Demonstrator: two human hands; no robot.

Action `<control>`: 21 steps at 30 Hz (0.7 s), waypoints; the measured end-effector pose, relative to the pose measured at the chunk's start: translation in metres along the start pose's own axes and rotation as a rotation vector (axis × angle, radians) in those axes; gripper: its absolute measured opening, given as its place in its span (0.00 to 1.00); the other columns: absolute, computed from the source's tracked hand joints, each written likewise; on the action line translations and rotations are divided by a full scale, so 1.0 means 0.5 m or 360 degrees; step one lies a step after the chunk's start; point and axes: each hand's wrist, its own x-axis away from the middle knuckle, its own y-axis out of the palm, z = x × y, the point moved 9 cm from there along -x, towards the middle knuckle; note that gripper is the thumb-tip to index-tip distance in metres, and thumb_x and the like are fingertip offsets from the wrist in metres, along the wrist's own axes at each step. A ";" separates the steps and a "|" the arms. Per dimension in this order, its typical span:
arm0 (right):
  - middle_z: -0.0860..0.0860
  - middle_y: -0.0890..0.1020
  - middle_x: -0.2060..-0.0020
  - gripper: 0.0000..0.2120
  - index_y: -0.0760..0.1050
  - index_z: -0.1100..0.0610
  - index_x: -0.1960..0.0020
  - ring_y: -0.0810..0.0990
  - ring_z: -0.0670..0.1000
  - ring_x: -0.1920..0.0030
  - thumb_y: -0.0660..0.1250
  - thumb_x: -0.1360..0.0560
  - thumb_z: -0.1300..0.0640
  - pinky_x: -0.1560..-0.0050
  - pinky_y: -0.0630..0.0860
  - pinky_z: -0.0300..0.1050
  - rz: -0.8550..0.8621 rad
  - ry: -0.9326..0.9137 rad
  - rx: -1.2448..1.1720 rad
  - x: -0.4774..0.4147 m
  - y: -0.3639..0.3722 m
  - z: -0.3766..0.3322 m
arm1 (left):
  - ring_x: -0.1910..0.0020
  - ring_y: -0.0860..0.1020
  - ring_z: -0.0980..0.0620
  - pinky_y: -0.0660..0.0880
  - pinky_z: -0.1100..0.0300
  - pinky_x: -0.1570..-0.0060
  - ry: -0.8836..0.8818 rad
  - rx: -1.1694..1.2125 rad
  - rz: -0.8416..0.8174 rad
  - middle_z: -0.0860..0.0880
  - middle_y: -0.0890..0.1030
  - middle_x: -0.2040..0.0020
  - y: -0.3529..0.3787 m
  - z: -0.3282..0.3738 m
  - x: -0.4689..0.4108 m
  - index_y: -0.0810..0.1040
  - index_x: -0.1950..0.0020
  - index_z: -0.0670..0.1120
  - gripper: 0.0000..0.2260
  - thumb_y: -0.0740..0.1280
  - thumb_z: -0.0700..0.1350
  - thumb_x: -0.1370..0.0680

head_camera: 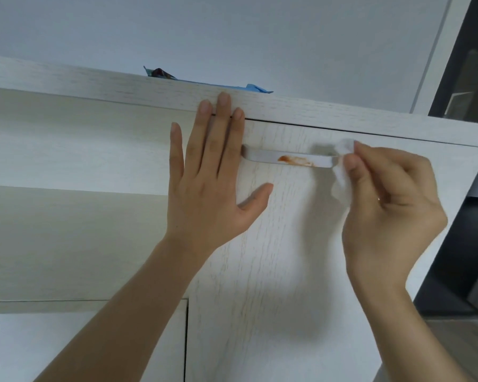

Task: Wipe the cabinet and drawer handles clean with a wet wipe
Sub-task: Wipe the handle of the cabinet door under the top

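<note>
A silver bar handle (265, 156) sits near the top of a pale wood-grain cabinet door (273, 257). An orange-red smear (295, 160) marks the handle's right half. My left hand (207, 175) lies flat on the door with fingers spread, covering the handle's left end, its fingertips reaching the top panel. My right hand (389, 205) pinches a crumpled white wet wipe (342, 172) against the handle's right end, just right of the smear.
A blue packet (204, 82) lies on the cabinet's top board (94, 84), behind its front edge. Open shelves (66, 188) are to the left of the door. A dark doorway or panel (464, 78) stands at the right. A white wall rises behind.
</note>
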 end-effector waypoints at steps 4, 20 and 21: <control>0.50 0.76 0.53 0.09 0.80 0.61 0.45 0.77 0.45 0.56 0.69 0.26 0.65 0.53 0.71 0.26 -0.0087 -0.0125 0.0088 0.019 0.027 -0.028 | 0.26 0.58 0.41 0.53 0.40 0.28 0.0005 -0.0005 0.0004 0.38 0.62 0.26 0.001 0.001 0.001 0.61 0.26 0.37 0.35 0.60 0.61 0.23; 0.47 0.77 0.57 0.09 0.79 0.55 0.45 0.75 0.37 0.59 0.69 0.25 0.59 0.54 0.68 0.25 -0.0063 0.0117 -0.0035 -0.002 0.006 -0.013 | 0.25 0.56 0.43 0.52 0.41 0.27 0.0087 0.0158 -0.0046 0.40 0.60 0.26 0.002 -0.011 0.006 0.58 0.26 0.37 0.36 0.63 0.59 0.24; 0.47 0.77 0.57 0.09 0.78 0.53 0.45 0.75 0.36 0.58 0.69 0.26 0.58 0.54 0.69 0.25 -0.0019 0.0147 -0.0073 -0.005 -0.001 -0.011 | 0.25 0.56 0.43 0.52 0.41 0.27 0.0087 0.0175 -0.0045 0.40 0.59 0.26 0.003 -0.012 0.006 0.58 0.26 0.37 0.36 0.64 0.58 0.24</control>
